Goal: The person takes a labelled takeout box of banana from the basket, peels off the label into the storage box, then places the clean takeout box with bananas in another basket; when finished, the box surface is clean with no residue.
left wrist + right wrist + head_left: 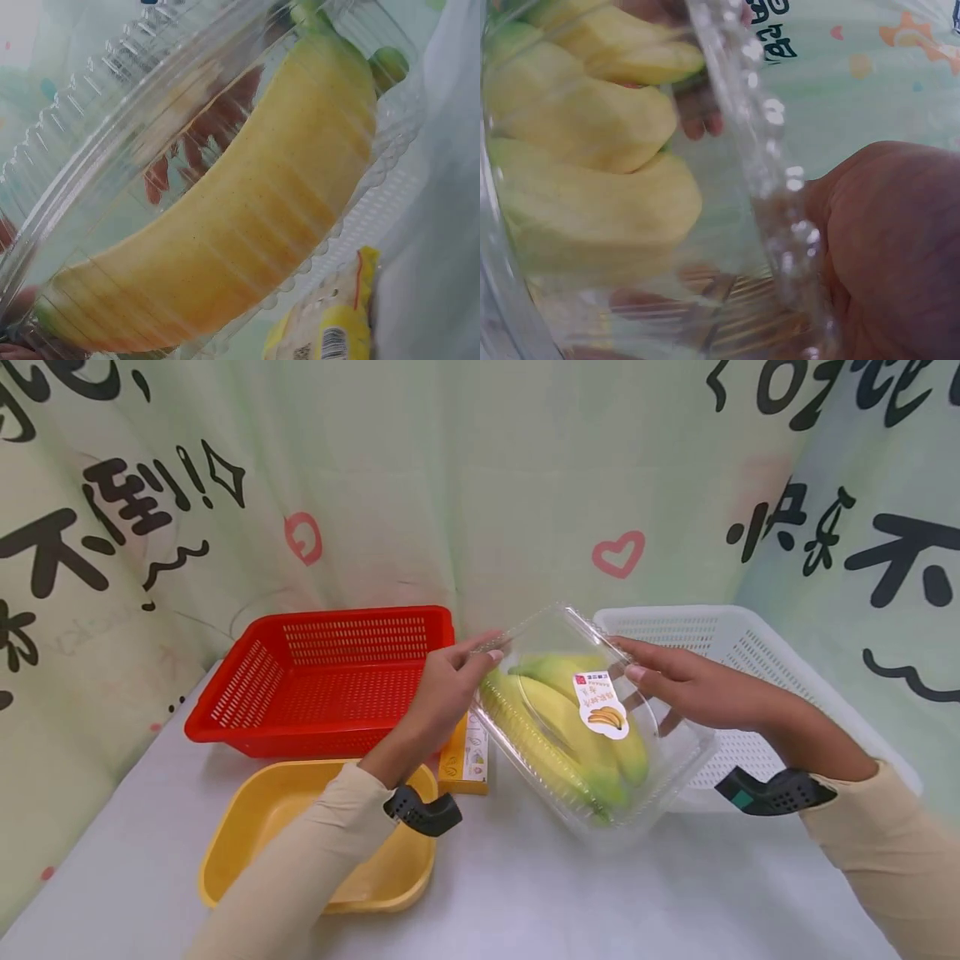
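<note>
In the head view, a clear plastic clamshell box is held tilted above the table by both hands. Inside it lie several yellow bananas with greenish ends, and a white label with a banana picture sticks to the lid. My left hand grips the box's upper left edge, thumb on top. On the opposite side, my right hand holds the edge, its fingers partly seen through the plastic. One banana fills the left wrist view. The right wrist view shows banana ends behind the clear wall.
A red basket stands at the back left, with a yellow basin in front of it. A yellow and white package lies beside them. Behind my right hand is a white basket. A printed curtain hangs behind the table.
</note>
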Demonstrator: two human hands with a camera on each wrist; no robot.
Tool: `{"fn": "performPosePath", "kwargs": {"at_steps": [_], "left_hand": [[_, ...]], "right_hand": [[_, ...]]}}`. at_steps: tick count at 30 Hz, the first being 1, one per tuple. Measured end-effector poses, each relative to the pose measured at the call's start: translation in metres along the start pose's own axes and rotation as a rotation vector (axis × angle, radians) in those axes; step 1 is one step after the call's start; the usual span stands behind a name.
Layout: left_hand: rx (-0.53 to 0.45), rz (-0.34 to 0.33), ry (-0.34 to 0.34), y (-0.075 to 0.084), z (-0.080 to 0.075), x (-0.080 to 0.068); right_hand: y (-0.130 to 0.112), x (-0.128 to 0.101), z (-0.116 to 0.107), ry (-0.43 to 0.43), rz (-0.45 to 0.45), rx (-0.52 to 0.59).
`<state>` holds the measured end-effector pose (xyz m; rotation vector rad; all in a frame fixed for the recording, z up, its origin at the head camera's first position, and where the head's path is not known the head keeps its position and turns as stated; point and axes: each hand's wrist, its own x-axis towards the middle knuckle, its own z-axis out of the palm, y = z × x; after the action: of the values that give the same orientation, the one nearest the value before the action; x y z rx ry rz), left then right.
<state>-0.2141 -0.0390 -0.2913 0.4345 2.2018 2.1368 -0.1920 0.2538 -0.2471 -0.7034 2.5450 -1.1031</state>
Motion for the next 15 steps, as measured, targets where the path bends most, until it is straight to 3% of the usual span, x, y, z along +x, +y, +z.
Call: {"fn": "performPosePath", "kwargs": {"at_steps": [6, 15], "left_hand": [[-0.040, -0.002, 0.038, -0.011, -0.005, -0.027], [0.045, -0.052, 0.088, -0.023, -0.015, -0.066]], "right_hand": [[0.001, -0.001, 0.017, -0.038, 0.026, 0.040], [-0.002, -0.008, 0.044, -0.129, 0.016, 0.096]]}}
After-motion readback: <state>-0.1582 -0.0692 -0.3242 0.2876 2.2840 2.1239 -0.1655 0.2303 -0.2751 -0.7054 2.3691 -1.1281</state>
